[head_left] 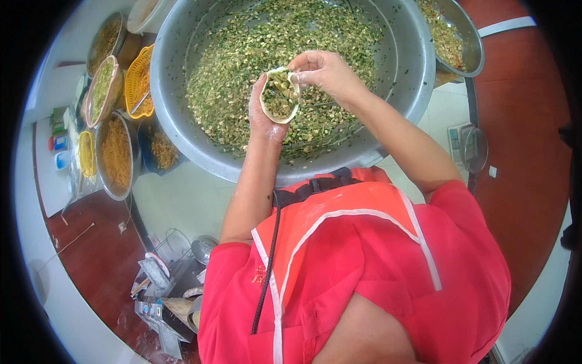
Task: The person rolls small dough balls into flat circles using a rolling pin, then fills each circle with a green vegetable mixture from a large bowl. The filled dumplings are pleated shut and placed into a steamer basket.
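Note:
A round dough wrapper (278,119) rests in my left hand (260,119), its thumb along the near-left rim. Chopped green and pale filling (278,94) is heaped inside the wrapper, which gapes at the top. My right hand (328,75) pinches the wrapper's upper right edge between thumb and fingers. White flour dusts both hands. Under them sits a wide metal basin (191,157) holding a large mass of chopped green and pale filling (236,86). A thin dark handle (322,104) shows below my right hand; whether I touch it cannot be told.
On the left stand a yellow plastic basket (132,77), a pink-rimmed basket (89,116), a metal bowl of orange filling (117,150) and a blue container (152,166). A second metal bowl (475,57) stands at upper right. A small scale (456,139) lies to the right.

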The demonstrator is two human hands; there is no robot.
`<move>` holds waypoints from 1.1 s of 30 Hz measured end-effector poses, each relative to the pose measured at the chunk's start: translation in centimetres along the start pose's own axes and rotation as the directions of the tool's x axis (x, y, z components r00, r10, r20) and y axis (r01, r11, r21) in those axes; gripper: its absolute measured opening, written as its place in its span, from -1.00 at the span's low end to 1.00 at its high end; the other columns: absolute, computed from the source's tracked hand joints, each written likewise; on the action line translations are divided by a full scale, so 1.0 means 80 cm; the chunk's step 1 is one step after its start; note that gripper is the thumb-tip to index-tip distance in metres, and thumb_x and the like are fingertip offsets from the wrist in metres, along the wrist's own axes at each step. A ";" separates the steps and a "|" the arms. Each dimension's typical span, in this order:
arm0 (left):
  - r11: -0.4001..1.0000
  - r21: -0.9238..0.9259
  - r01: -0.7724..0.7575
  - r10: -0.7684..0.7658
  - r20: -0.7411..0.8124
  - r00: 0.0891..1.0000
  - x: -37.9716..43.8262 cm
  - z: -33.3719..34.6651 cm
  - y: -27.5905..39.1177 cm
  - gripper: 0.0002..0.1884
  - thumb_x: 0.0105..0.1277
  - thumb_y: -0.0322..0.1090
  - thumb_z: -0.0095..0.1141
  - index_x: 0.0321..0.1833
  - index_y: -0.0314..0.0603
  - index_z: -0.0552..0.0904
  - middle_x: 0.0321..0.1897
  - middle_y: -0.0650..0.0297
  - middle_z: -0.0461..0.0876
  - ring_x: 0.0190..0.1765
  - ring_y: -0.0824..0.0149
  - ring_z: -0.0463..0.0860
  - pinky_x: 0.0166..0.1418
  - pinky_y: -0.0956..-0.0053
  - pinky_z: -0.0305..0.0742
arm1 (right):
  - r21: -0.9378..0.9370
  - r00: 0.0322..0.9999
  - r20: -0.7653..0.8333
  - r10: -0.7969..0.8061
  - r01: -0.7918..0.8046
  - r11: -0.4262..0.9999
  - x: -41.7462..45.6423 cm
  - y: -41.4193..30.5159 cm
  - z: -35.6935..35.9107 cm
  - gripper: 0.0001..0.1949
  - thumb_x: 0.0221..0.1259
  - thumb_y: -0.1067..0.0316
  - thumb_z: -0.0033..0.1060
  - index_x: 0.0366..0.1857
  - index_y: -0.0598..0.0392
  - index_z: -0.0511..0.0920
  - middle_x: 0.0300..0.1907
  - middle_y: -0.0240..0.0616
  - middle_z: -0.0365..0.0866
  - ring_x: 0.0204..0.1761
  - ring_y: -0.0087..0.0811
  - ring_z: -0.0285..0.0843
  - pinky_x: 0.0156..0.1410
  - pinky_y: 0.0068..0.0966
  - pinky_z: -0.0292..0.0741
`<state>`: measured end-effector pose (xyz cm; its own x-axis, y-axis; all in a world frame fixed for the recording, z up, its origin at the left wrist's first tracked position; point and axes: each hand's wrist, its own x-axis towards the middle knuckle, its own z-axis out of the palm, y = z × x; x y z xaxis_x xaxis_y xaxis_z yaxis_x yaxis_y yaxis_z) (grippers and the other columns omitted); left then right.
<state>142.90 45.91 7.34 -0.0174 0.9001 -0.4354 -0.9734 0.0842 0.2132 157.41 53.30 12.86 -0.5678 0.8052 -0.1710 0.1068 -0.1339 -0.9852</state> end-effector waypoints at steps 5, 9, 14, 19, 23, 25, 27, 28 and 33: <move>0.999 -0.032 0.026 -0.025 0.026 0.999 -0.007 0.012 -0.010 -0.68 0.39 -0.11 0.00 -0.01 -0.20 0.57 -0.10 0.15 0.65 -0.04 0.20 0.64 0.07 0.24 0.60 | -0.304 0.940 -0.071 -0.335 0.299 0.904 -0.018 0.001 0.006 -0.94 0.17 0.49 0.20 -0.31 0.19 0.55 -0.37 -0.41 0.62 -0.25 -0.60 0.55 -0.10 -0.56 0.48; 0.987 0.149 -0.054 0.056 -0.010 0.998 -0.011 0.022 -0.013 -0.69 0.39 -0.16 0.03 0.04 -0.21 0.55 -0.15 0.20 0.64 -0.11 0.27 0.65 -0.02 0.33 0.61 | -0.446 0.900 -0.042 -0.433 0.371 0.814 -0.023 -0.002 0.003 -0.92 0.14 0.50 0.19 -0.31 0.19 0.54 -0.41 -0.40 0.55 -0.31 -0.60 0.53 -0.15 -0.54 0.47; 0.934 0.335 -0.126 0.143 -0.026 0.989 -0.020 0.034 -0.010 -0.68 0.39 -0.19 0.05 0.08 -0.22 0.52 -0.14 0.21 0.63 -0.11 0.32 0.64 0.00 0.39 0.58 | -0.181 0.997 0.071 -0.024 0.037 0.983 -0.013 -0.017 -0.013 -0.88 0.11 0.50 0.18 -0.28 0.20 0.51 -0.40 -0.33 0.52 -0.33 -0.53 0.52 -0.16 -0.52 0.46; 0.971 0.228 -0.077 0.080 -0.004 0.997 -0.021 0.034 -0.010 -0.59 0.39 -0.18 0.05 0.23 -0.18 0.46 -0.08 0.20 0.60 -0.06 0.33 0.63 0.01 0.38 0.60 | -0.594 0.816 0.083 -0.572 0.502 0.629 -0.031 -0.022 0.001 -0.88 0.11 0.50 0.18 -0.30 0.22 0.49 -0.40 -0.33 0.53 -0.34 -0.53 0.51 -0.15 -0.49 0.46; 0.941 0.323 -0.105 0.102 0.027 0.994 -0.024 0.036 -0.009 -0.56 0.38 -0.17 0.06 0.25 -0.19 0.43 -0.05 0.20 0.58 -0.01 0.33 0.62 0.04 0.36 0.60 | -0.424 0.913 0.083 -0.399 0.394 0.815 -0.025 -0.030 -0.004 -0.89 0.12 0.50 0.18 -0.29 0.22 0.49 -0.37 -0.33 0.55 -0.36 -0.54 0.51 -0.18 -0.51 0.47; 0.920 0.367 -0.136 0.130 0.042 0.991 -0.022 0.034 -0.009 -0.57 0.39 -0.17 0.05 0.24 -0.21 0.44 -0.06 0.18 0.58 -0.02 0.31 0.62 0.04 0.35 0.60 | -0.275 0.965 0.147 -0.219 0.252 0.928 -0.016 -0.029 -0.010 -0.89 0.13 0.50 0.18 -0.29 0.22 0.49 -0.36 -0.33 0.56 -0.36 -0.56 0.50 -0.19 -0.52 0.47; 0.928 0.359 -0.102 0.101 0.022 0.995 -0.022 0.032 -0.008 -0.57 0.39 -0.14 0.05 0.22 -0.22 0.44 -0.06 0.16 0.58 -0.03 0.29 0.63 0.04 0.34 0.60 | -0.222 0.961 0.259 -0.098 0.158 0.962 -0.007 -0.023 -0.018 -0.88 0.13 0.50 0.18 -0.29 0.22 0.48 -0.35 -0.33 0.57 -0.37 -0.58 0.49 -0.20 -0.54 0.47; 0.943 0.328 -0.054 0.059 -0.004 0.998 -0.022 0.031 -0.007 -0.57 0.40 -0.11 0.04 0.21 -0.23 0.44 -0.06 0.15 0.59 -0.04 0.28 0.63 0.03 0.33 0.61 | -0.249 0.953 0.203 -0.224 0.271 0.930 -0.014 -0.019 -0.014 -0.88 0.13 0.49 0.19 -0.29 0.20 0.48 -0.36 -0.29 0.57 -0.37 -0.48 0.53 -0.19 -0.50 0.48; 0.952 0.305 -0.003 0.008 -0.016 1.000 -0.032 0.034 -0.010 -0.48 0.40 0.08 0.00 0.18 -0.22 0.45 -0.03 0.14 0.60 -0.07 0.30 0.65 -0.03 0.39 0.63 | -0.567 0.736 0.207 -0.645 0.627 0.534 -0.030 -0.025 -0.007 -0.89 0.11 0.50 0.20 -0.31 0.14 0.49 -0.37 -0.19 0.55 -0.31 -0.22 0.59 -0.11 -0.43 0.50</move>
<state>144.31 44.71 10.65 -0.0287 0.8939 -0.4474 -0.8575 0.2080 0.4706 159.06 51.95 15.24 -0.6554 0.5593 0.5076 0.1636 0.7612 -0.6275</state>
